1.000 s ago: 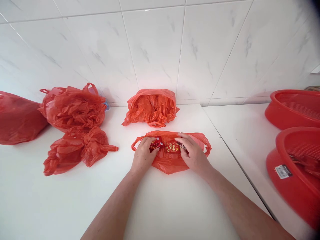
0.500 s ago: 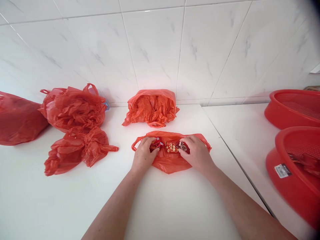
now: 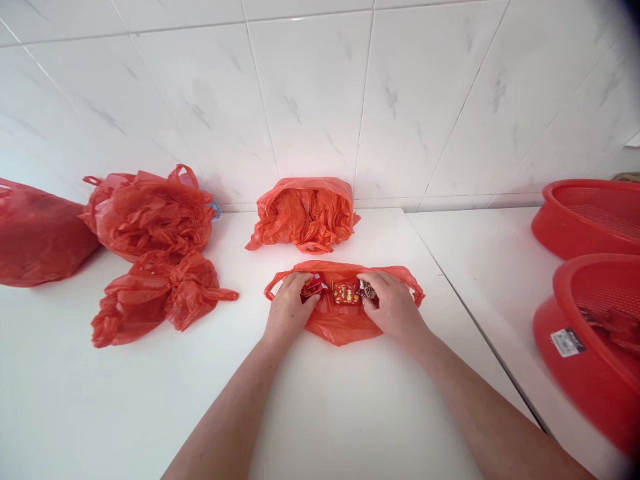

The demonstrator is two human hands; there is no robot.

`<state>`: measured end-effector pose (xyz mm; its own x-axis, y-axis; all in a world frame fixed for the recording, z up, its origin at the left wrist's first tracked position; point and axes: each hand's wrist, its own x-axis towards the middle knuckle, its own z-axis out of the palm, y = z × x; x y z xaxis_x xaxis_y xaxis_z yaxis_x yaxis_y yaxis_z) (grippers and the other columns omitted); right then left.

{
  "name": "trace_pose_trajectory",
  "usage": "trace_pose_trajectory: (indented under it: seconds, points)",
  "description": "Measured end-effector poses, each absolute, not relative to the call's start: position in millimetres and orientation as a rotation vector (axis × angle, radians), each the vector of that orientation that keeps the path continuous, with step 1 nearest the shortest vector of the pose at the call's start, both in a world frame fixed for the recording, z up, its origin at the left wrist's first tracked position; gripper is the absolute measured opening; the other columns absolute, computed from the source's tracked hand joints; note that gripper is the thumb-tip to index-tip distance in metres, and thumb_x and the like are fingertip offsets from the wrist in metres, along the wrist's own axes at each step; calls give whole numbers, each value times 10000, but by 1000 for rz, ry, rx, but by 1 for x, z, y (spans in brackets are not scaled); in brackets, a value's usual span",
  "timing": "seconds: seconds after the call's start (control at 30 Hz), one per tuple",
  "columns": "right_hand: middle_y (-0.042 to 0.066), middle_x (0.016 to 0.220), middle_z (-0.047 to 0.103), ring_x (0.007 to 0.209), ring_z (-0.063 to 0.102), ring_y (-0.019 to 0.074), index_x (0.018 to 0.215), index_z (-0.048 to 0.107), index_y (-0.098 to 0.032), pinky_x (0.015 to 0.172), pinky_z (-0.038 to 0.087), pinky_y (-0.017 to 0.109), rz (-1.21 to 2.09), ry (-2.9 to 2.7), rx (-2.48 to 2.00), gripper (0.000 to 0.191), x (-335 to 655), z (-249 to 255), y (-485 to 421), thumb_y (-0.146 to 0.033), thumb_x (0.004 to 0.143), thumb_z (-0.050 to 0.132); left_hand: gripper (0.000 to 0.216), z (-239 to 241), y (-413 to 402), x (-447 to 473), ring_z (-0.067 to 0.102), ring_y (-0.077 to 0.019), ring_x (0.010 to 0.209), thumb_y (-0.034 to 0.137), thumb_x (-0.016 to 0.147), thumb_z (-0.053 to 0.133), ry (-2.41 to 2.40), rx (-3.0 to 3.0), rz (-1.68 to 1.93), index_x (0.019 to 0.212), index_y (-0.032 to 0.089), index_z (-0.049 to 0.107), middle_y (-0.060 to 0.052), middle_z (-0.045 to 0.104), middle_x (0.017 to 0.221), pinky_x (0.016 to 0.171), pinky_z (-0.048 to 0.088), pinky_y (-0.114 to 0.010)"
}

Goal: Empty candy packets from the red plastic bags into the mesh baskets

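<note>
A red plastic bag lies spread on the white table in front of me, one handle loop out at each side. My left hand grips a small red packet between thumb and fingers at the bag's left. At the right, my right hand pinches a dark red packet with a pale patterned patch. Between the hands, a red packet with gold lettering rests on the bag, touched by neither thumb. My palms hide parts of the bag and of both held packets.
Behind stands an open red bag stuffed with more bags. At the left are a crumpled bag heap, a knotted bag and a large full bag. Two red plastic baskets stand at the right, the nearer holding packets.
My right hand has shifted very slightly to the right with its packet, away from the gold-lettered one. The left hand keeps its hold; the whole view has moved a little.
</note>
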<state>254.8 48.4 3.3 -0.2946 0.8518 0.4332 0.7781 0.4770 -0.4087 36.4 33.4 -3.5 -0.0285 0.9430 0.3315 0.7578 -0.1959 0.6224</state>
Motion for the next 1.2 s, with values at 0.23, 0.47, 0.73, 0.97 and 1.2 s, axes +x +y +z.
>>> trace_pose_trajectory:
  seconds: [0.23,0.47,0.73,0.97,1.2]
  points:
    - [49,1151,602,1091,533,233,1139,553,-247,924,447,437,176,-2159,-1248,537,254,1,49,16,690,424,296,-3,34,37,582,-204,1001,207,778,584,1811,2000,1048,1066,271,563,-24,599,1118,839,497,-360]
    - [42,1181,575,1106,503,221,1151,542,-241,914,444,412,224,-2180,-1305,661,258,-2,50,80,598,376,296,-3,34,37,582,-198,995,212,777,590,1808,2011,1050,1066,270,561,-22,597,1109,841,493,-353]
    - [56,1245,535,1140,479,233,1204,504,-239,924,419,425,244,-2224,-1413,619,257,-5,50,12,643,439,314,-4,34,37,577,-207,1027,215,785,577,1793,2009,1043,1093,271,550,-31,588,1142,865,494,-360]
    - [48,1185,583,1089,512,239,1197,515,-246,891,432,427,263,-2220,-1430,543,257,-5,51,-38,697,476,467,-3,33,38,544,-248,1095,238,736,623,1871,1999,921,1186,262,502,-50,545,1224,903,482,-402]
    - [52,1154,589,1051,531,254,1167,532,-247,876,451,436,199,-2135,-1369,521,255,0,49,-56,684,490,472,-6,35,36,511,-264,1141,250,755,608,1900,2003,894,1209,271,480,-48,555,1229,936,454,-430]
